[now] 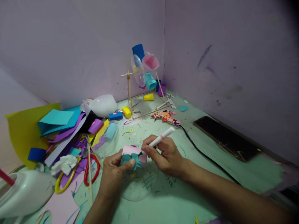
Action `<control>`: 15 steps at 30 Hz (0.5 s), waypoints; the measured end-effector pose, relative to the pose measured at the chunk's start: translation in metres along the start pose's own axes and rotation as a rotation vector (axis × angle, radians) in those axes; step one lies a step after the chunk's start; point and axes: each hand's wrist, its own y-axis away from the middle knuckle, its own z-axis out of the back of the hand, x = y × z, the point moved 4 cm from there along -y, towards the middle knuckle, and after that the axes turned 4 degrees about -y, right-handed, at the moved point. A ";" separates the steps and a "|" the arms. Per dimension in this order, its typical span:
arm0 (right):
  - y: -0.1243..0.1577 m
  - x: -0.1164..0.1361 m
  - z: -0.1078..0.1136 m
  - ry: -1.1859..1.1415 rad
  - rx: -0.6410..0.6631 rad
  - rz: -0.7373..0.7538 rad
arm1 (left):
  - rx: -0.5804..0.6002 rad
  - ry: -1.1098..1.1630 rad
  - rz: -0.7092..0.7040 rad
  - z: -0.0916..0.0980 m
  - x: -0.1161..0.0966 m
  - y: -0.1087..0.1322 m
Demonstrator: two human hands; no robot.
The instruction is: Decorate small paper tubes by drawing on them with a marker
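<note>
My left hand [115, 169] pinches a small pink paper piece [130, 150] with a teal paper flower shape [133, 160] lying against it, the thumb pressed on the teal part. My right hand [167, 154] is closed around a white marker pen [163, 137] with a pink band. Its tip meets the upper right of the teal shape; whether it touches the teal or the pink paper I cannot tell. Just beneath my hands lies a clear round plastic disc or lid [137, 197] on the green tabletop.
On the left lie coloured paper sheets [56, 117], red-handled scissors [91, 171], yellow-handled scissors [66, 177] and a white bottle [30, 193]. A stick frame [130, 93] carrying a wheel with paper cups stands behind. A patterned glue gun [165, 117], its black cord and a phone [226, 137] are rightward.
</note>
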 end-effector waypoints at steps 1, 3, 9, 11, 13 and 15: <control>0.000 0.000 0.000 0.003 0.001 -0.002 | 0.006 -0.004 0.007 0.000 0.000 0.000; 0.001 0.000 0.000 0.006 0.004 -0.007 | 0.000 -0.007 0.007 0.000 0.000 0.000; 0.001 -0.001 -0.001 0.010 0.021 -0.003 | -0.053 0.014 0.011 -0.001 -0.002 0.001; 0.001 0.000 -0.001 0.021 0.030 0.000 | -0.061 0.023 0.012 -0.001 -0.003 0.001; 0.002 0.000 -0.002 0.033 0.034 0.003 | -0.069 0.029 0.005 -0.001 -0.002 0.001; 0.002 0.000 -0.002 0.035 0.034 0.005 | -0.078 0.034 -0.004 -0.001 -0.002 0.001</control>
